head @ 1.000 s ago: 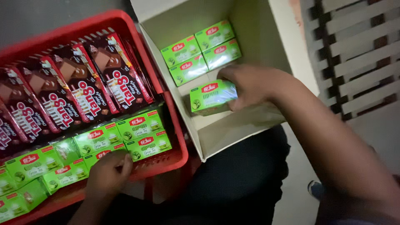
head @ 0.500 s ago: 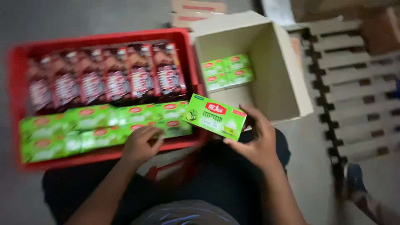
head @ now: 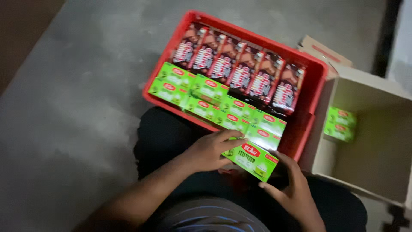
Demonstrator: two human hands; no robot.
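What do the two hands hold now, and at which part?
Both hold one green tea box: the left hand at its left end, the right hand at its lower right end.

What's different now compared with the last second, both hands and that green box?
The right hand drew the green box out of the cardboard carton and carried it to the near edge of the red crate. The left hand left the crate's packed green boxes and now grips the same box too. The dark red packets and the green boxes left in the carton stayed put.
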